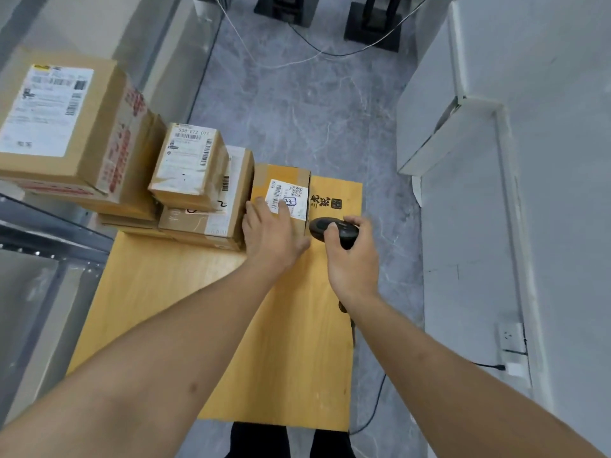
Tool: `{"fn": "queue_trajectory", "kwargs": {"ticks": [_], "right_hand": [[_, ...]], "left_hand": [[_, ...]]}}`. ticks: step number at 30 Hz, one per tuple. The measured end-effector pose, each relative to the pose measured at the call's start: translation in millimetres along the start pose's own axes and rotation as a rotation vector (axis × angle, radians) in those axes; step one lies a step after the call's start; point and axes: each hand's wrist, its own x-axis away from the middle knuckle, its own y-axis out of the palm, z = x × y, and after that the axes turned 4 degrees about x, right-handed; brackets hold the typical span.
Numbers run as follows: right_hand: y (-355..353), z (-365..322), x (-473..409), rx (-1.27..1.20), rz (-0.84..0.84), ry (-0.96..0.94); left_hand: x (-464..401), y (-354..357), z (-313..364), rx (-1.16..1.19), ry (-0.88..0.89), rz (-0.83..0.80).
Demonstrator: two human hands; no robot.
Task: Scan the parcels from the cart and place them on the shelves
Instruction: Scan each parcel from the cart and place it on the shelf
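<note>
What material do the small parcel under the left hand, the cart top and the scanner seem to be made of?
Small parcel: brown corrugated cardboard, matte, with glossy tape and a white paper label.
Cart top: wood or wood-look laminate, light yellow with visible grain, smooth.
Scanner in the right hand: probably dark plastic, slightly shiny.

Even, diffuse indoor light, moderately bright, no hard source visible. Shadows soft: faint ones under the forearms on the yellow wooden cart top (158,292) and beside the stacked brown cardboard parcels (198,180). Mild glare washes out the white shipping label (46,107) at upper left; its text is smeared. Whole frame slightly soft with compression blur. Strong wide-angle distortion: white wall panels (545,160) at right bow, grey metal shelf frame (49,233) at left edge is stretched and blurry.
</note>
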Motion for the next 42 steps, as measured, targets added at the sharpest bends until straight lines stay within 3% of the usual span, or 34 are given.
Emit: {"fn": "queue_trajectory", "kwargs": {"ticks": [6,11,19,30,42], "right_hand": [[-8.5,11.1,-16.3,-0.038,-0.017,0.021],[-18.2,18.5,-19.0,-0.022,-0.037,0.004],[-44.8,31.1,-16.0,-0.045,-0.076,-0.015],[-107.0,16.9,13.7,-0.056,-0.068,-0.116],[-184.8,-13.9,75.6,-0.135,-0.069,-0.352]], "left_hand": [[2.1,1.8,-2.1,0.077,0.142,-0.024],[13.6,14.2,4.5,0.005,-0.001,-0.014],[28.7,17.5,19.1,0.070,-0.086,0.067],[79.2,-28.6,49.4,0.032,0.134,0.125],[190.9,-90.6,72.8,-0.118,0.206,0.329]]}}
